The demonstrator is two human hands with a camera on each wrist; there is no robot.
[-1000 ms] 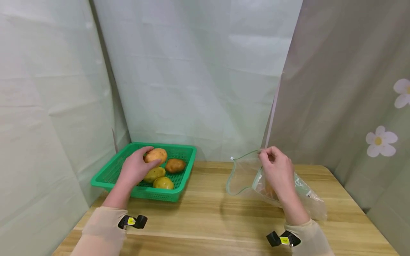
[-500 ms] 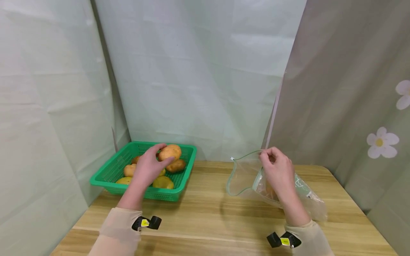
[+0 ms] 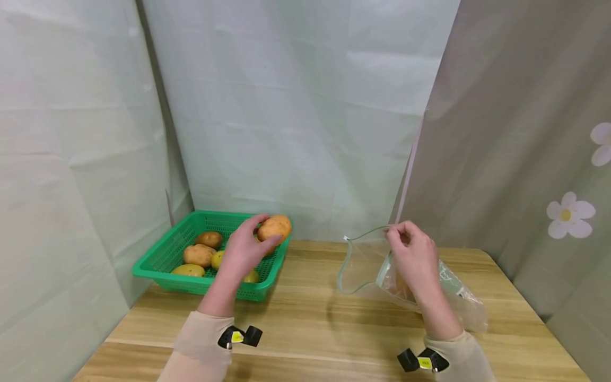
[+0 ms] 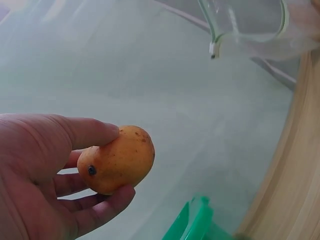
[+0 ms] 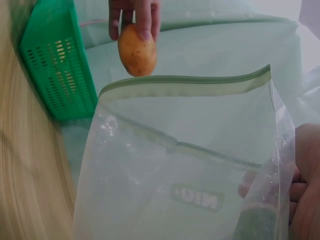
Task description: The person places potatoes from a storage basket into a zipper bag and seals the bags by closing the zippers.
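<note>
My left hand (image 3: 241,252) covers part of the potatoes (image 3: 200,254) in the green basket (image 3: 157,260). My right hand (image 3: 414,254) hides what lies inside the clear bag (image 3: 363,262). Its printed label (image 5: 196,196) reads blurred, and the right wrist view crops that hand.

Counter (image 3: 310,318): pale wood, visible grain, light satin sheen. On its left end, green perforated plastic basket (image 3: 164,254), matt. Potato (image 3: 274,227) above it: dull, speckled, kinda rough skin. Right of the basket, clear glossy plastic zip bag (image 3: 363,262), crinkly. Backdrop: matt creased cloth (image 3: 296,116).
</note>
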